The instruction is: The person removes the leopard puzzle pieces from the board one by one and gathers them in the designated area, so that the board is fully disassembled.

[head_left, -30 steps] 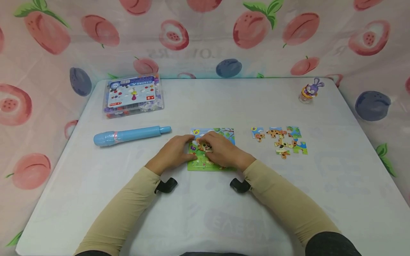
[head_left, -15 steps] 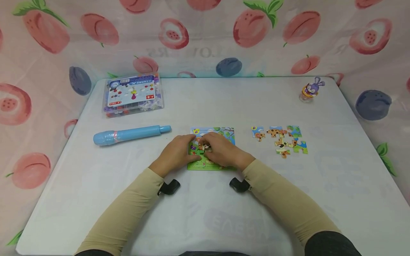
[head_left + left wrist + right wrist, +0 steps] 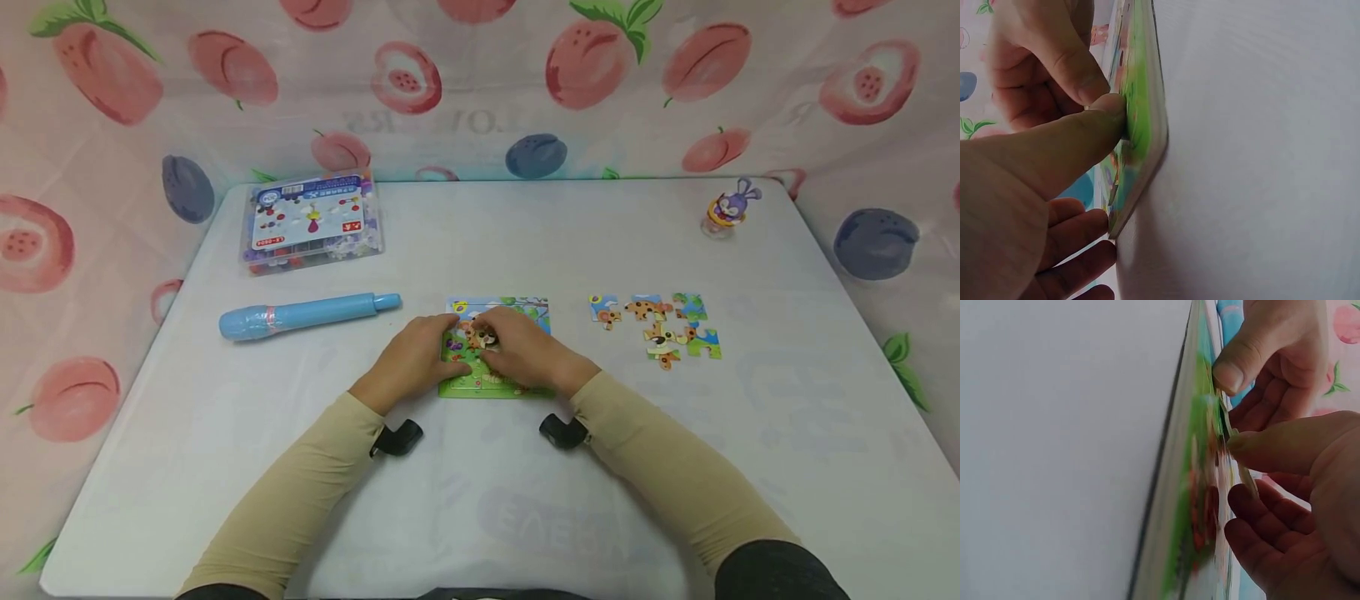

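A puzzle board with a bright green lower part and a cartoon picture lies on the table in front of me. My left hand is at its left side, thumb pressing on the green surface and relaxed fingers by the edge. My right hand pinches a thin puzzle piece between thumb and fingers, tilted close over the board's middle. Both thumb tips come near each other in the left wrist view. The right hand covers much of the board's right half in the head view.
Several loose puzzle pieces lie to the right of the board. A blue tube-shaped toy is at the left, with a clear bead box behind it. A purple rabbit figure stands at the back right.
The left thumb has shifted slightly right over the board. The puzzle piece in the right hand, tilted up half a second ago, now sits lower against the picture.
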Demonstrator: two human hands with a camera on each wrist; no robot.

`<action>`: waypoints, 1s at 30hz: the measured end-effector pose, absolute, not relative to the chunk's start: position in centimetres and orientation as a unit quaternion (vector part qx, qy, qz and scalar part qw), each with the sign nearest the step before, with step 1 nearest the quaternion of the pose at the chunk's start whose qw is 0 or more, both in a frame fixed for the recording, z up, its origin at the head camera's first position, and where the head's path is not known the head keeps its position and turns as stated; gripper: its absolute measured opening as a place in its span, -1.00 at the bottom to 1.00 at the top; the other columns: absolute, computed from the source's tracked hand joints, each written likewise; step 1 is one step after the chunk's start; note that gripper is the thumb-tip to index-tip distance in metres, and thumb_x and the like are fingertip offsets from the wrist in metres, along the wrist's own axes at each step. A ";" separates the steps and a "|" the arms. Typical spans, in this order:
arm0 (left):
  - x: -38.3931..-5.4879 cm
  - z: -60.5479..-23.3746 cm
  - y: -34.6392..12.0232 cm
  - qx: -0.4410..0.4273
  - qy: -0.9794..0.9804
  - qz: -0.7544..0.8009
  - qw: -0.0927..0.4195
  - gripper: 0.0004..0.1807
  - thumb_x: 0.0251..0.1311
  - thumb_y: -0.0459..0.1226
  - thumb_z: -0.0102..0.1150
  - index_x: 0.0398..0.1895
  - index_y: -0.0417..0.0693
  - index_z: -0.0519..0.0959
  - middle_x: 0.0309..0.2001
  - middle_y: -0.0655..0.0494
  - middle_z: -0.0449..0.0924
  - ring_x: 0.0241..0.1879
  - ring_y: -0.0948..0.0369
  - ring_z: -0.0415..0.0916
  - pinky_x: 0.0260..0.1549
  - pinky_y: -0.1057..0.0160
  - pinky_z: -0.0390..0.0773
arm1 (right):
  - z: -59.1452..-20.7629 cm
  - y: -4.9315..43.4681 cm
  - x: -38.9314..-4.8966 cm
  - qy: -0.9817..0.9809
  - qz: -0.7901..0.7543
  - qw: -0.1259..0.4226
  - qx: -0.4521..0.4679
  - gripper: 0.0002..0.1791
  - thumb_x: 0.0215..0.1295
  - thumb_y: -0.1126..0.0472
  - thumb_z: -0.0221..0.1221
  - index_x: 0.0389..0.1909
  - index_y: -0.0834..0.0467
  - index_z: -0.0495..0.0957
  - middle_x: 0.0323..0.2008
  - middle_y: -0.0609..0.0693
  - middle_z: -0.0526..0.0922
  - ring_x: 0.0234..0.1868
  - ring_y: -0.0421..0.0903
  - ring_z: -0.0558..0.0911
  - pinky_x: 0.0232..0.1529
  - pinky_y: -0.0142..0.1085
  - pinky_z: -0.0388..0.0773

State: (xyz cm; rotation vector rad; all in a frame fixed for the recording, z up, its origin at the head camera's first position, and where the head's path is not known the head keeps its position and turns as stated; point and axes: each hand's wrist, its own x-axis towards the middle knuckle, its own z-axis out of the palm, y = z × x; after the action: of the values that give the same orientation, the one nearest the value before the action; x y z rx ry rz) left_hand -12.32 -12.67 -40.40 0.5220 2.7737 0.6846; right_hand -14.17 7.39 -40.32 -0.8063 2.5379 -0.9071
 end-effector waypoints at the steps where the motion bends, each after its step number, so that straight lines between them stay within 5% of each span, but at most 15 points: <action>1: -12.3 -40.4 -12.7 0.179 0.948 0.235 0.119 -0.15 0.12 -0.07 0.49 0.36 -0.35 0.37 0.26 -0.24 0.47 0.29 -0.12 0.37 0.29 -0.03 0.34 | -40.2 7.5 -14.2 0.891 -0.318 0.167 -0.278 -0.56 0.37 0.30 0.21 0.24 0.32 0.45 0.15 0.16 0.52 0.16 0.05 0.51 0.21 -0.13 0.45; 30: -12.4 -40.2 -12.5 0.166 0.948 0.231 0.141 -0.11 0.10 -0.05 0.50 0.39 -0.32 0.35 0.29 -0.22 0.45 0.31 -0.11 0.34 0.32 -0.02 0.31 | -38.4 19.0 -13.9 0.927 -0.299 0.125 -0.188 -0.60 0.29 0.27 0.22 0.14 0.26 0.51 0.12 0.17 0.55 0.13 0.15 0.50 0.12 0.05 0.45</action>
State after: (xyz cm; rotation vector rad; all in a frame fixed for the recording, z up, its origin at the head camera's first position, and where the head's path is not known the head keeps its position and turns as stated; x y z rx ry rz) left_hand -12.43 -12.48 -40.19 0.4797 2.7385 0.6678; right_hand -13.88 19.04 -38.43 -0.5490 2.7013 -0.8712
